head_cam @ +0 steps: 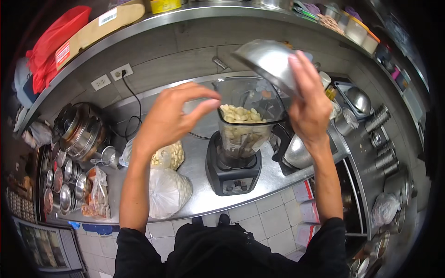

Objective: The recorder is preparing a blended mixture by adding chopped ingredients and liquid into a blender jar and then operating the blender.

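A blender jar of clear plastic, partly filled with peeled garlic cloves, stands on its dark blender base. At the jar's left rim is my left hand, thumb and fingertips near each other; whether they touch the rim or hold a clove cannot be told. My right hand grips a metal bowl, tilted above the right side of the jar. Partly behind my left forearm lies an open bag of garlic cloves, and in front of it a tied plastic bag with pale contents.
Stacked metal bowls and a bag of orange food stand at the counter's left. A black cord runs from a wall outlet. Another metal bowl sits right of the jar. A steel shelf crosses above.
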A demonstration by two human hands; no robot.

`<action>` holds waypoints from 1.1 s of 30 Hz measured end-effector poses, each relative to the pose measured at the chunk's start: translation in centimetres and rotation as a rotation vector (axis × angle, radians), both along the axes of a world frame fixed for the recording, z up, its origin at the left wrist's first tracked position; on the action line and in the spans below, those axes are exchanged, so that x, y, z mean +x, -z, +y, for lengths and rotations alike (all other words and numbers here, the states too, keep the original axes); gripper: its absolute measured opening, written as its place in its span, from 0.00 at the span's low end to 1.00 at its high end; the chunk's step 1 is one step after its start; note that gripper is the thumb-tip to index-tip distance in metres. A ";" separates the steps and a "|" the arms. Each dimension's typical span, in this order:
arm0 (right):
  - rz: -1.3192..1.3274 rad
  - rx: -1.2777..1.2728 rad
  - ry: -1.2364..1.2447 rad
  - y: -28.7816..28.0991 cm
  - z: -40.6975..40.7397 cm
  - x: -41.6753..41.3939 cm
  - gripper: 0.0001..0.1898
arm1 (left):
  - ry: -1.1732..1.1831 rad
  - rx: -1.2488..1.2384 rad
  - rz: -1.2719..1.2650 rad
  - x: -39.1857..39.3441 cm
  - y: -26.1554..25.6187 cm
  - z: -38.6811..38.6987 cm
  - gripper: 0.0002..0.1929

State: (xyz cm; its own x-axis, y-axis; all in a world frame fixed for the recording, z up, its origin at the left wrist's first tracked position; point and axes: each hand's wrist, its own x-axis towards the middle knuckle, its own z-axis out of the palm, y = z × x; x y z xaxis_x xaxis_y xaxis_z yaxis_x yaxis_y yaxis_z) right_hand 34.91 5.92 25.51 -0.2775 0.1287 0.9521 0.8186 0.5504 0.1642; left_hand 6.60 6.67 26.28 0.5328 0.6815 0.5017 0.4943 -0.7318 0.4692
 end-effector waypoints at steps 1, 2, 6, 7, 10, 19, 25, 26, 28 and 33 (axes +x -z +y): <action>0.058 0.025 -0.042 -0.4 -0.5 -0.7 0.35 | -0.111 -0.023 -0.049 -2.1 0.6 -0.3 0.11; 0.091 0.044 -0.055 -0.8 -1.0 -1.2 0.34 | -0.188 -0.124 -0.069 -4.2 1.6 -0.4 0.11; 0.505 0.055 -0.418 -3.4 -4.3 -7.7 0.26 | -0.382 -0.254 0.021 -15.5 11.5 -0.9 0.14; 0.404 0.033 -0.339 -4.2 -4.8 -9.5 0.26 | -0.459 -0.278 0.172 -19.1 14.4 -2.0 0.16; 0.272 0.043 -0.470 -2.7 -2.2 -17.1 0.26 | -0.624 -0.546 0.340 -23.3 18.9 -5.3 0.18; 0.268 -0.919 -0.420 19.0 4.2 -31.7 0.26 | -0.720 -0.531 -0.020 -27.9 20.9 -10.7 0.14; 0.317 -1.479 -0.474 25.5 -6.7 -21.9 0.13 | -0.652 -0.328 -0.053 -23.0 20.6 -9.4 0.10; 0.374 -1.645 -0.479 26.7 -9.1 -19.2 0.13 | -0.607 -0.439 -0.078 -21.7 20.9 -9.1 0.08; 0.532 -1.898 -0.518 27.1 -13.6 -14.8 0.12 | -0.526 -0.626 -0.004 -17.9 19.6 -9.3 0.07; 0.772 -1.990 -0.565 35.6 -21.2 -0.5 0.10 | -0.208 -0.869 0.295 -5.8 22.2 -9.5 0.08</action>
